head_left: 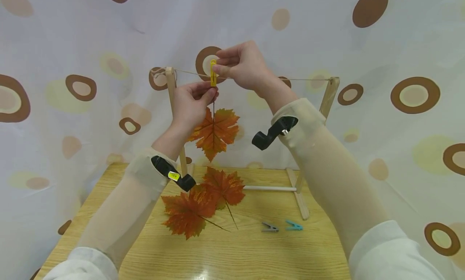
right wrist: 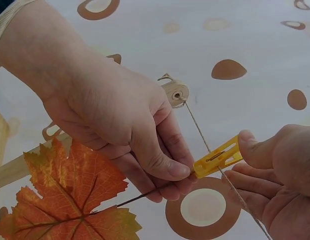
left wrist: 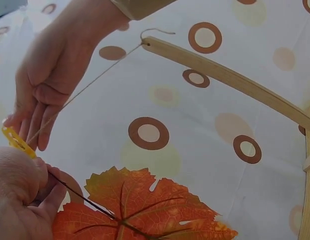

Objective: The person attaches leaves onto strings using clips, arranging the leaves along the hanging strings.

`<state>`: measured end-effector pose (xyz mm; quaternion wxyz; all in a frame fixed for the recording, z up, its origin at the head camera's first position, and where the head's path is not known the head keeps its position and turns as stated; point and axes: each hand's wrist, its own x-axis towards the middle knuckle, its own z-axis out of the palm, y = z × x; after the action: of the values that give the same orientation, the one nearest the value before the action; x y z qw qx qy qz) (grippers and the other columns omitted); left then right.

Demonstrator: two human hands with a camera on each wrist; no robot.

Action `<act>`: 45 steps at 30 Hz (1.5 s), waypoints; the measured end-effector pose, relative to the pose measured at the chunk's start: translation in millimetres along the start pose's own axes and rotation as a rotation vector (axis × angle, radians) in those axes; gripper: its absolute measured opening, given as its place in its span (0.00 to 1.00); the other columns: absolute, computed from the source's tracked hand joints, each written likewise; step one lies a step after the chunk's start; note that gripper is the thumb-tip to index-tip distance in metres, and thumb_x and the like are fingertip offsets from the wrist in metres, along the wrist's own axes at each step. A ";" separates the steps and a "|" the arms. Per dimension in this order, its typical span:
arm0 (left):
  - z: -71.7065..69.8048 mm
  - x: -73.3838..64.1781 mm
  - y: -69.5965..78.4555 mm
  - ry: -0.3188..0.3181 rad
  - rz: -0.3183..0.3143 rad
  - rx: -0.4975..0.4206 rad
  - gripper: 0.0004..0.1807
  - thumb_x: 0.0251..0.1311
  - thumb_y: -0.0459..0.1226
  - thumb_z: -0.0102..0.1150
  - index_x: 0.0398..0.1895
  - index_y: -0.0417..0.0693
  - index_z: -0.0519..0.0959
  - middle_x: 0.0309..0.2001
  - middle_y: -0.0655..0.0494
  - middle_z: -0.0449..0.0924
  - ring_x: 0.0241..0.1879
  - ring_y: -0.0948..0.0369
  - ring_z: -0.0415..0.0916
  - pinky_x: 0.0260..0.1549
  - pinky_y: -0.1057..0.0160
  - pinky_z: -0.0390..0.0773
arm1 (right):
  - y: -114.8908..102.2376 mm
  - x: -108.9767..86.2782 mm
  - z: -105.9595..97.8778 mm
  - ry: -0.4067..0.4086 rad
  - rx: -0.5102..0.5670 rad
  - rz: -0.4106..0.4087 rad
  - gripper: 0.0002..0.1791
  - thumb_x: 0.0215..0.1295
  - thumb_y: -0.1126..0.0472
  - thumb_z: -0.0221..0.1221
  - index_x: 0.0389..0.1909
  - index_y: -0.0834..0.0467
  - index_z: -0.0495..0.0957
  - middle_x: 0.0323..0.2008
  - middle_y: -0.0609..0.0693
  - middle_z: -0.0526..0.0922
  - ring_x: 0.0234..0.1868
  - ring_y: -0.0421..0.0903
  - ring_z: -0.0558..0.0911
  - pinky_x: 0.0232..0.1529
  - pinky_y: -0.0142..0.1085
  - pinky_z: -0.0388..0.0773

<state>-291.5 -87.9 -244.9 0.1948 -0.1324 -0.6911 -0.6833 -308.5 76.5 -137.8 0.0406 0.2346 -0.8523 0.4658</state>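
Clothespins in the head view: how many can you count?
3: a yellow clothespin at the string, a grey clothespin and a blue clothespin on the table. The arms could hide more.

and across the whole far side runs a pale wall covering (head_left: 319, 42), slightly creased, scattered with brown ovals, beige blots, soft yellow-green patches, and look, bold brown rings (head_left: 419, 95) with pale centres, left and right alike! below it sits the wooden table (head_left: 254, 255), light yellowish grain running left to right, its far edge close against the covering. the light is soft, and there, a small white glare (head_left: 201, 276) gleams on the near side!
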 end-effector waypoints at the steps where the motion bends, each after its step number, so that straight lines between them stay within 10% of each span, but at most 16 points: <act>1: 0.0 0.1 -0.3 0.003 -0.001 0.009 0.15 0.71 0.33 0.66 0.57 0.35 0.86 0.47 0.45 0.89 0.50 0.49 0.87 0.51 0.64 0.85 | 0.1 -0.8 -1.0 0.008 0.015 -0.010 0.28 0.71 0.58 0.70 0.68 0.63 0.79 0.56 0.54 0.88 0.57 0.43 0.86 0.64 0.36 0.78; 19: -23.9 -15.2 -3.8 0.009 0.157 0.114 0.15 0.71 0.30 0.67 0.57 0.35 0.85 0.52 0.41 0.87 0.52 0.57 0.86 0.56 0.64 0.82 | 24.9 -39.7 -26.1 0.073 0.199 -0.168 0.22 0.70 0.67 0.70 0.62 0.66 0.83 0.53 0.59 0.89 0.52 0.48 0.89 0.60 0.37 0.81; 37: -46.9 -46.0 -10.7 -0.201 0.176 0.105 0.14 0.71 0.26 0.64 0.58 0.34 0.83 0.53 0.42 0.87 0.54 0.49 0.85 0.55 0.63 0.83 | 78.2 -96.9 -29.1 -0.038 0.227 -0.171 0.18 0.73 0.66 0.67 0.60 0.68 0.83 0.52 0.61 0.89 0.51 0.49 0.90 0.56 0.39 0.84; 41: -54.0 -52.6 -17.2 -0.273 0.159 0.098 0.14 0.73 0.27 0.63 0.59 0.34 0.83 0.54 0.43 0.86 0.57 0.44 0.83 0.55 0.63 0.83 | 96.5 -113.0 -27.5 -0.064 0.243 -0.149 0.19 0.74 0.65 0.66 0.61 0.68 0.82 0.54 0.62 0.88 0.53 0.49 0.89 0.37 0.25 0.82; 45: -59.5 -59.1 -24.2 -0.333 0.124 0.118 0.14 0.74 0.29 0.63 0.59 0.36 0.84 0.55 0.43 0.86 0.57 0.43 0.82 0.54 0.63 0.83 | 116.9 -127.8 -25.1 -0.081 0.233 -0.151 0.19 0.76 0.65 0.65 0.62 0.69 0.81 0.54 0.60 0.88 0.54 0.50 0.89 0.39 0.26 0.83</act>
<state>-244.6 -143.0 -293.7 0.1269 -0.2743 -0.7430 -0.5971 -250.1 196.5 -251.1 0.0137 0.3197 -0.7733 0.5474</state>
